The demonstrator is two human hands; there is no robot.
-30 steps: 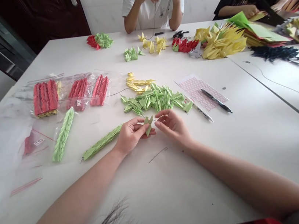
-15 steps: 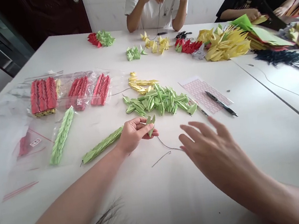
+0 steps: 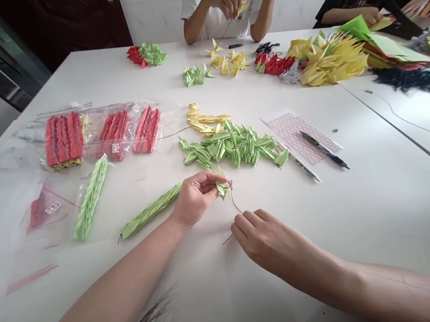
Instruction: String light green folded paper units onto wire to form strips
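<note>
My left hand (image 3: pixel 196 198) grips a small folded green paper unit (image 3: pixel 222 187) between thumb and fingertips. A thin black thread (image 3: pixel 236 204) runs down from that unit into my right hand (image 3: pixel 263 237), whose closed fingers pinch it just below. Behind my left wrist, a long strand of stacked green paper units (image 3: pixel 150 211) lies on the white table (image 3: pixel 366 214). A heap of loose green units (image 3: pixel 233 148) sits just beyond both hands, with yellow units (image 3: pixel 205 125) behind it.
Plastic bags of red folded units (image 3: pixel 63 139) and a bagged green strand (image 3: pixel 90 198) lie left. A printed pink sheet (image 3: pixel 295 136) and pens (image 3: pixel 325 149) lie right. Across the table, a co-worker (image 3: pixel 217 6) handles thread among more paper-unit piles (image 3: pixel 333 62).
My right hand has come back from its spread, open pose and closed on the thread, nearer my left hand. My left hand still holds the green unit.
</note>
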